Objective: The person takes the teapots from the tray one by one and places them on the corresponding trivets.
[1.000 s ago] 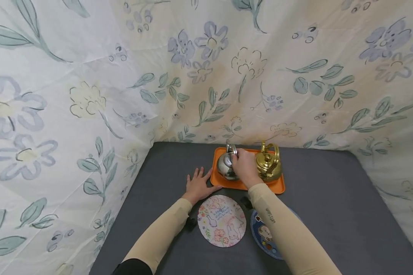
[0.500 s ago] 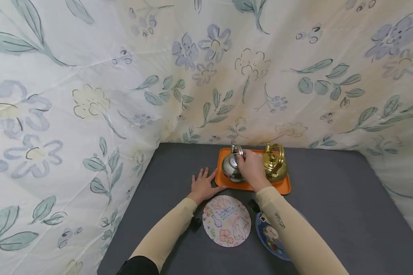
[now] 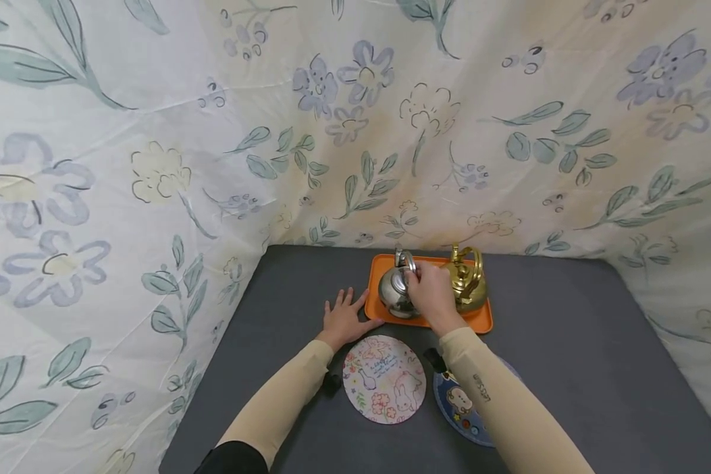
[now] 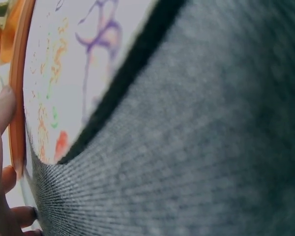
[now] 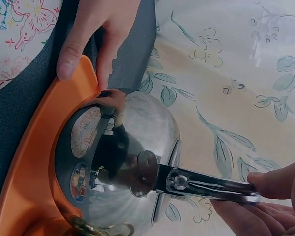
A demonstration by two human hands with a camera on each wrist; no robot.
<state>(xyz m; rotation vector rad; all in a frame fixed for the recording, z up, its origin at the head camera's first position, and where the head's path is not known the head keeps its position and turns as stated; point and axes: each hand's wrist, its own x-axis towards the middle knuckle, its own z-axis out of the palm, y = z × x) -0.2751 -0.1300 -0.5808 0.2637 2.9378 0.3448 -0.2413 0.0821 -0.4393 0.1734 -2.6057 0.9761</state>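
The silver kettle (image 3: 393, 297) sits in the left half of the orange tray (image 3: 380, 264), whose long axis runs left to right, with the gold kettle (image 3: 473, 289) in its right half. The right hand (image 3: 435, 296), the nearer to the silver kettle, grips its handle (image 5: 211, 187) over the tray; the left hand (image 3: 342, 322), fingers spread, touches the tray's near left corner.

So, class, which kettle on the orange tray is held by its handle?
The silver kettle: the right grip holds its handle, whereas the gold kettle beside it is unheld.
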